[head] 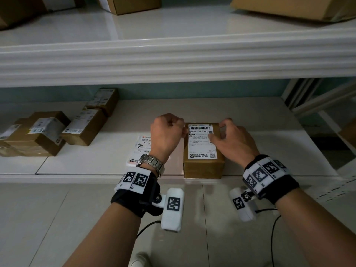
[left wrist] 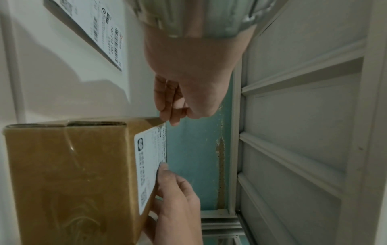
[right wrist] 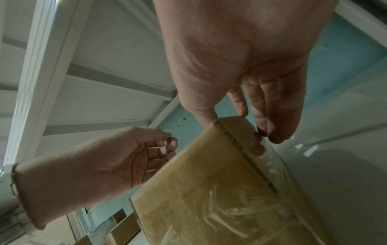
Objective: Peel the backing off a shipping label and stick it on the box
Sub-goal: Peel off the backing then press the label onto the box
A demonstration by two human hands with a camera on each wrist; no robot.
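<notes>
A brown taped box (head: 204, 167) stands at the front of the lower shelf. A white shipping label (head: 200, 145) with barcodes lies on its top face. My left hand (head: 183, 132) has its fingers curled and pinches the label's left edge near the far corner; the left wrist view shows that pinch (left wrist: 170, 116) at the box's top edge. My right hand (head: 217, 132) holds the box, with its thumb (left wrist: 162, 169) pressing on the label (left wrist: 148, 165) and its fingers (right wrist: 270, 126) down the right side of the box (right wrist: 209, 190).
More label sheets (head: 143, 144) lie on the shelf (head: 96, 164) left of the box, partly under my left hand. Several labelled boxes (head: 38, 132) sit at the left. A thick upper shelf (head: 173, 60) overhangs, with cartons on it. A white frame (head: 312, 97) closes the right.
</notes>
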